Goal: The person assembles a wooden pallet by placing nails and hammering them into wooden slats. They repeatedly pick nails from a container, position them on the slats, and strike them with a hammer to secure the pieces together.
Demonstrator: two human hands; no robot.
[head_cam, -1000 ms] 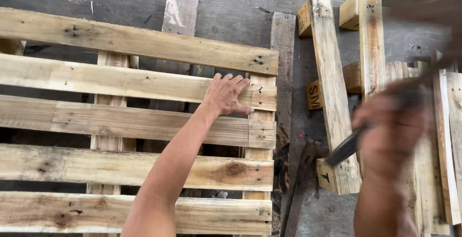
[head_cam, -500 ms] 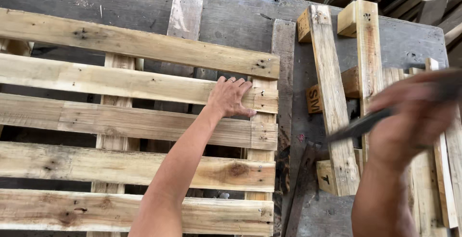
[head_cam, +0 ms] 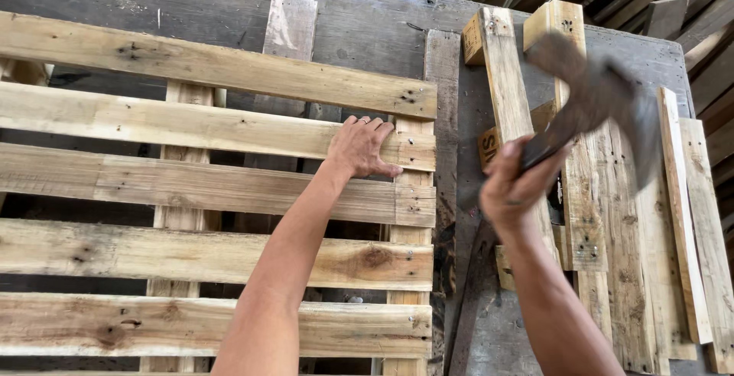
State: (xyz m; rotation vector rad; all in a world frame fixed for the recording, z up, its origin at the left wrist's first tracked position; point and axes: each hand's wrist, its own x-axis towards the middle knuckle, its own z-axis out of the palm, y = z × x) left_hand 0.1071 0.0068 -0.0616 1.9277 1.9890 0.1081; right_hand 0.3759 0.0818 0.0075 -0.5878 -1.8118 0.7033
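We brace the pallet (head_cam: 229, 139) with our left hand (head_cam: 362, 147) flat, fingers open, on a slat while our right hand (head_cam: 514, 189) grips the raised, blurred hammer (head_cam: 604, 101), mid-swing; landing squarely calls for aim.

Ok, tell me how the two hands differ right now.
The left hand lies open and flat, palm down on a slat of the wooden pallet; the right hand is closed around a hammer handle. The left hand looks sharp and rests on wood; the right hand is raised off the boards, its hammer blurred. Both are bare.
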